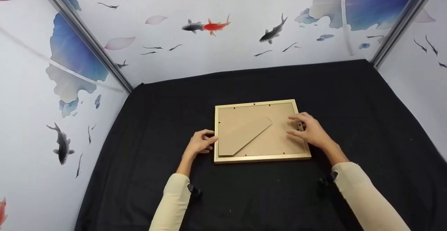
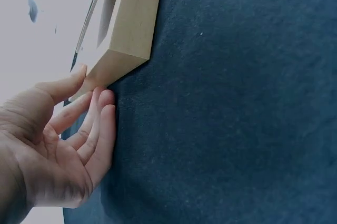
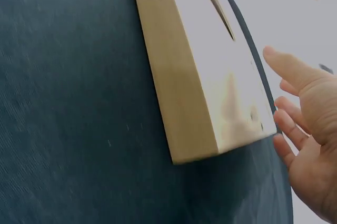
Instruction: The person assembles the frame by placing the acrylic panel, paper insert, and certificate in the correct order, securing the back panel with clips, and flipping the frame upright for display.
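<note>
A picture frame (image 1: 259,131) with a gold-coloured rim lies back side up on the black cloth. Its brown backing board carries a flat easel leg (image 1: 241,138), folded down and slanting from lower left to upper right. My left hand (image 1: 200,142) holds the left edge, thumb on the rim and fingertips against the side wall (image 2: 129,34). Over the right edge hovers my right hand (image 1: 312,131), thumb and fingers spread apart with a gap between them. A small dark piece (image 1: 300,125) shows between those fingers; its kind is unclear.
Black cloth (image 1: 167,112) covers the table around the frame. White printed panels (image 1: 237,56) with fish and petals stand behind and at both sides, joined by metal posts (image 1: 401,26).
</note>
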`<action>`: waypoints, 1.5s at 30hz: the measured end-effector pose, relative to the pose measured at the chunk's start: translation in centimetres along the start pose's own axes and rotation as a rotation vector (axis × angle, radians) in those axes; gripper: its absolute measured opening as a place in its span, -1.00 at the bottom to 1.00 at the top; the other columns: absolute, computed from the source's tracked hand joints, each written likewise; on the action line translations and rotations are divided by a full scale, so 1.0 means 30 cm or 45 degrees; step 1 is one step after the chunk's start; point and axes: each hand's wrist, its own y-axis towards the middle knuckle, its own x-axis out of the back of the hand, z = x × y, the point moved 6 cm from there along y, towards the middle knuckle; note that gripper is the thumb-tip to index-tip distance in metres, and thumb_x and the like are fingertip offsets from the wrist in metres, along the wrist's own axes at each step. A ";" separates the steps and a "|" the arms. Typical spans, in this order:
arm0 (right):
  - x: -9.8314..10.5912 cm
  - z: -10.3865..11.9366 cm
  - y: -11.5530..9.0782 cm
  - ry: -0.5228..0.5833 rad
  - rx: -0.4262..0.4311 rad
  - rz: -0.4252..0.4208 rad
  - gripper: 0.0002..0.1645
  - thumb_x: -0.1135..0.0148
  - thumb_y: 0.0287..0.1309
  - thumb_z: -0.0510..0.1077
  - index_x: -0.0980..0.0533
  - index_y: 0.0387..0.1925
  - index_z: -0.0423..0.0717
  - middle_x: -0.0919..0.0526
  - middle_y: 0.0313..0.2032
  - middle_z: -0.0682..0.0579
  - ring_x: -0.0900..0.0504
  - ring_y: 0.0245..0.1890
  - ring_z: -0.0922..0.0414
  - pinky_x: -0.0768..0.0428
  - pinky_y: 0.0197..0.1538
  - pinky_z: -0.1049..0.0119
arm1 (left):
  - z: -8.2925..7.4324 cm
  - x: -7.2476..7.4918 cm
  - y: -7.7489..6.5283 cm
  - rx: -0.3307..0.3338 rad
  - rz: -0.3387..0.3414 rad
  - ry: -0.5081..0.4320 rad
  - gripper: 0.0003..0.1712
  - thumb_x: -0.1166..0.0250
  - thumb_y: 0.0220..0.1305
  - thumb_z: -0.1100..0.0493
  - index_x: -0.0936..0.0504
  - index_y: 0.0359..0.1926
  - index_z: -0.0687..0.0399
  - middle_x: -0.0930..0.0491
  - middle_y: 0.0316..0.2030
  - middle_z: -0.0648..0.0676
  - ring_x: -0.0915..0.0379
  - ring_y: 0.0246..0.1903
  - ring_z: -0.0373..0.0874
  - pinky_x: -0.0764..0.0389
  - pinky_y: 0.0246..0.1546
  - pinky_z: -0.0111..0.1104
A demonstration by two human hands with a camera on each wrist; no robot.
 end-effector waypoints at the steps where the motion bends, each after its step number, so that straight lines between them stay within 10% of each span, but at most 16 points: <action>1: -0.013 0.019 0.006 0.005 0.023 0.009 -0.34 -0.57 0.09 -0.12 -0.56 0.20 -0.27 -0.56 0.02 -0.22 -0.53 -0.01 -0.16 -0.50 0.03 -0.13 | 0.003 0.001 -0.001 0.003 -0.010 -0.001 -0.53 -0.42 0.34 0.10 -0.62 0.19 0.20 -0.64 -0.34 0.13 -0.64 -0.45 -0.08 -0.68 -0.47 -0.29; 14: -0.253 0.287 0.118 0.156 0.466 0.318 -0.36 -0.61 0.01 -0.22 -0.55 0.11 -0.37 -0.59 -0.04 -0.27 -0.59 -0.06 -0.23 -0.54 -0.03 -0.21 | 0.021 0.002 0.020 0.035 -0.050 -0.121 -0.60 -0.45 0.30 0.14 -0.67 0.10 0.23 -0.68 -0.38 0.11 -0.65 -0.52 -0.13 -0.62 -0.56 -0.39; 27: -0.464 0.426 0.151 0.008 0.462 0.508 -0.21 -0.68 -0.09 -0.07 -0.56 0.19 -0.20 -0.48 0.08 -0.12 -0.42 0.10 -0.07 -0.39 0.20 -0.02 | 0.027 -0.003 0.023 0.066 -0.054 -0.144 -0.61 -0.45 0.31 0.15 -0.68 0.09 0.22 -0.68 -0.35 0.12 -0.66 -0.50 -0.13 -0.60 -0.56 -0.41; 45: -0.573 0.482 0.184 -0.260 0.532 0.614 -0.24 -0.64 -0.04 0.06 -0.60 0.21 -0.09 -0.53 0.11 -0.05 -0.37 0.15 -0.05 -0.32 0.24 -0.05 | 0.024 0.000 0.021 0.071 -0.046 -0.171 -0.62 -0.46 0.29 0.16 -0.69 0.07 0.23 -0.70 -0.36 0.10 -0.64 -0.53 -0.16 -0.58 -0.58 -0.42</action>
